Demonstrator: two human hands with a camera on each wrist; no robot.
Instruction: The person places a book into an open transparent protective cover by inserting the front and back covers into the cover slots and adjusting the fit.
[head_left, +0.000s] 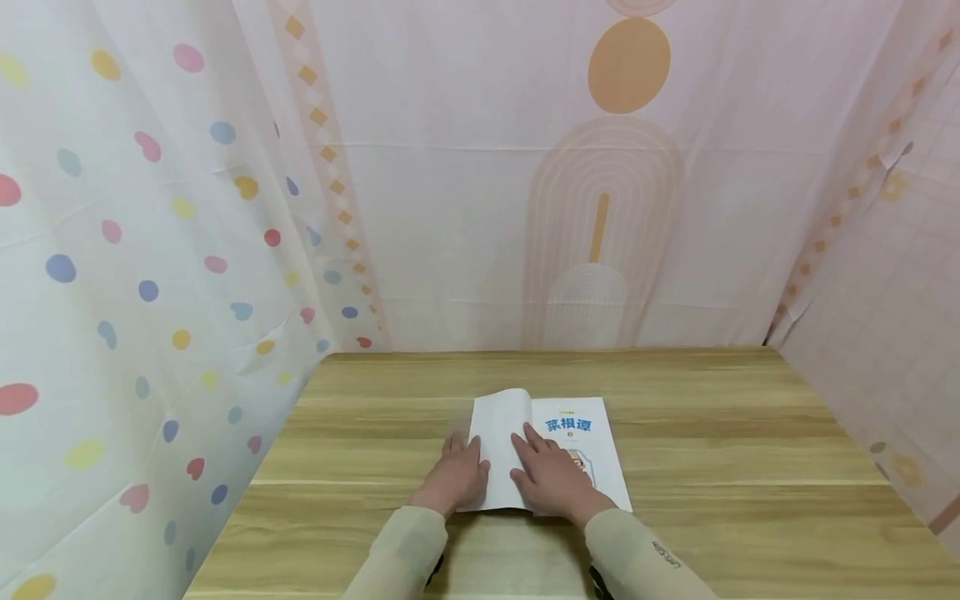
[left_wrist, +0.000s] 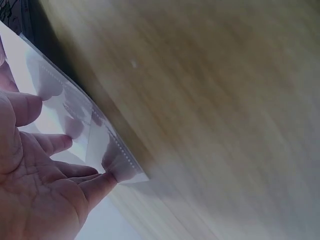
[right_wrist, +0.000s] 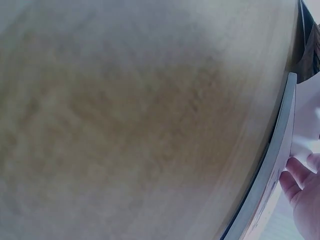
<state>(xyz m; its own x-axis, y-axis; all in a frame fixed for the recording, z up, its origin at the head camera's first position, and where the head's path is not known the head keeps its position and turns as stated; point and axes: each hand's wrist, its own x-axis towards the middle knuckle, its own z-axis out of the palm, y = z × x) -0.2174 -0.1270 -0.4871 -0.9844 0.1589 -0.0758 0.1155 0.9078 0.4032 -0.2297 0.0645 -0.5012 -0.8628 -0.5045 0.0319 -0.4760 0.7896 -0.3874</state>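
Note:
An open book (head_left: 611,467) lies on the wooden table in front of me. Its blank left page (head_left: 498,433) bulges up toward the spine, and the right page carries a blue Chinese title and a small drawing. My left hand (head_left: 453,477) rests along the left edge, its thumb over the blank page. In the left wrist view its extended fingers touch a glossy, clear plastic cover (left_wrist: 95,132) with a dotted seam. With fingers spread, my right hand (head_left: 553,477) presses near the spine and hides part of the drawing. The book's thick edge (right_wrist: 282,130) shows in the right wrist view.
The wood-grain table (head_left: 735,442) extends to both sides of the book. Behind it hangs a pale curtain (head_left: 450,208) with arch shapes; a dotted curtain (head_left: 135,333) hangs on the left. Light sleeves (head_left: 408,546) cover both forearms.

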